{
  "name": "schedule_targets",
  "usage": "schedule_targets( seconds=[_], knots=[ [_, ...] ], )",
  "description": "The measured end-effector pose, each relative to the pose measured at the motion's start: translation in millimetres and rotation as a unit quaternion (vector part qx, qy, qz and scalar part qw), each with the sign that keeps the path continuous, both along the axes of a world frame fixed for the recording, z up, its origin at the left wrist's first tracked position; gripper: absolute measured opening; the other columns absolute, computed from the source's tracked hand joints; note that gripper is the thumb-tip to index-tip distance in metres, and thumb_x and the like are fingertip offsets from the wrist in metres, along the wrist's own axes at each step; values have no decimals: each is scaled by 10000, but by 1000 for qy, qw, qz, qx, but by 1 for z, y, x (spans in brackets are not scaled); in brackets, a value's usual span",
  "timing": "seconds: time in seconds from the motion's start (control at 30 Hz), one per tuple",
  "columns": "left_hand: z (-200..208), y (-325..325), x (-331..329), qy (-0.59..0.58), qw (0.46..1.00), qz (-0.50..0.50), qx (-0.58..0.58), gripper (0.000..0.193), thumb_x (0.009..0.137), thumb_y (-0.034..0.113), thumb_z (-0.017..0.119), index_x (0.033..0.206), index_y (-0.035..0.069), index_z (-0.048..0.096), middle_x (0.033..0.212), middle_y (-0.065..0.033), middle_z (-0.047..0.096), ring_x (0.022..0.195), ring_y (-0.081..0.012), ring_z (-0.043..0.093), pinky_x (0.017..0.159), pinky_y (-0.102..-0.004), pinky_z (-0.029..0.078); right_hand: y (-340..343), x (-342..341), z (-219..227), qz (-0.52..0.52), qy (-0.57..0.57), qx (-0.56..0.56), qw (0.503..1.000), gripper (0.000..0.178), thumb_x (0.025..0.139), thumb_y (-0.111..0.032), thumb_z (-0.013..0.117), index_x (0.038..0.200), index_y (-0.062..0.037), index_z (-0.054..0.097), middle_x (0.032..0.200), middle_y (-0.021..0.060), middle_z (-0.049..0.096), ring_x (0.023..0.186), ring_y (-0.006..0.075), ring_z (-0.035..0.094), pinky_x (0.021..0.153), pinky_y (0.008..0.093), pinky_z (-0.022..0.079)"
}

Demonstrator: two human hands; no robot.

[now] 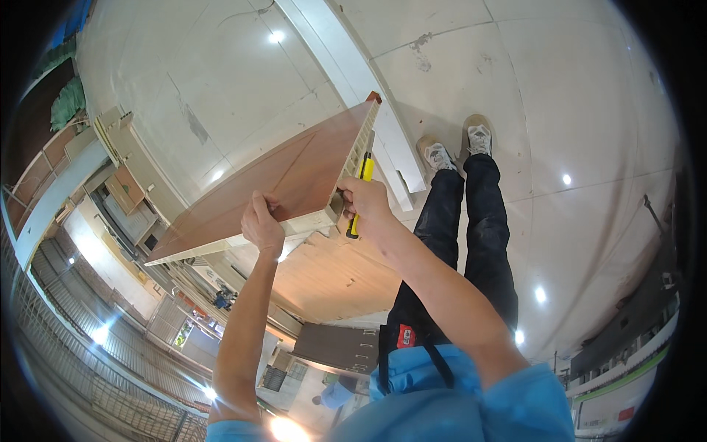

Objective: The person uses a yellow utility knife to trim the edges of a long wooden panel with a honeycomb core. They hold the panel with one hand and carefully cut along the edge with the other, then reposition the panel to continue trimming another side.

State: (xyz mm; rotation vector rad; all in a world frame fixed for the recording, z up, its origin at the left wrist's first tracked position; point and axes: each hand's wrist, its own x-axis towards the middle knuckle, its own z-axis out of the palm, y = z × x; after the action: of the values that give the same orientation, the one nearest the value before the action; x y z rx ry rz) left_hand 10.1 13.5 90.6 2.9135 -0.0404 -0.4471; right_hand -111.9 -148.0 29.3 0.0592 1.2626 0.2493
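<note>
A large reddish-brown panel point(294, 173) with a pale, ribbed edge stands tilted in front of me. My left hand point(263, 225) is over its brown face close to the near edge, fingers bent inward and drawn together. Whether anything is between those fingertips is too small to tell. At the panel's right corner, my right hand point(366, 204) is closed around a yellow and black utility knife point(366, 169). The knife's upper end points away from me, alongside the panel's ribbed edge. Its lower end sticks out below my fist.
A long white beam point(346, 70) runs across the tiled floor beyond the panel. Below the panel lies a light wood board point(335, 276). Stacked boards and frames point(140, 166) stand at left. My shoes point(479, 136) are on the floor right of the beam. Another person point(335, 395) appears at the bottom.
</note>
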Motion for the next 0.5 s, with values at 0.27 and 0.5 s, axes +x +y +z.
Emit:
schedule_targets(
  seconds=[0.27,0.5],
  knots=[
    [0,-1,0,2,1000,-2,-10,632,1091,454,389,761,51,747,720,-64,712,703,-218,661,705,-382,489,3,2,-5,47,-28,-79,995,225,832,-74,666,661,-72,520,573,-13,465,478,114,405,443,327,315],
    [-1,0,1,9,1000,5,9,605,1073,444,409,750,51,738,719,-69,715,710,-220,666,712,-368,491,13,5,-12,84,-57,-200,975,216,831,-120,684,680,-63,541,593,-7,506,498,92,422,458,333,328]
  ],
)
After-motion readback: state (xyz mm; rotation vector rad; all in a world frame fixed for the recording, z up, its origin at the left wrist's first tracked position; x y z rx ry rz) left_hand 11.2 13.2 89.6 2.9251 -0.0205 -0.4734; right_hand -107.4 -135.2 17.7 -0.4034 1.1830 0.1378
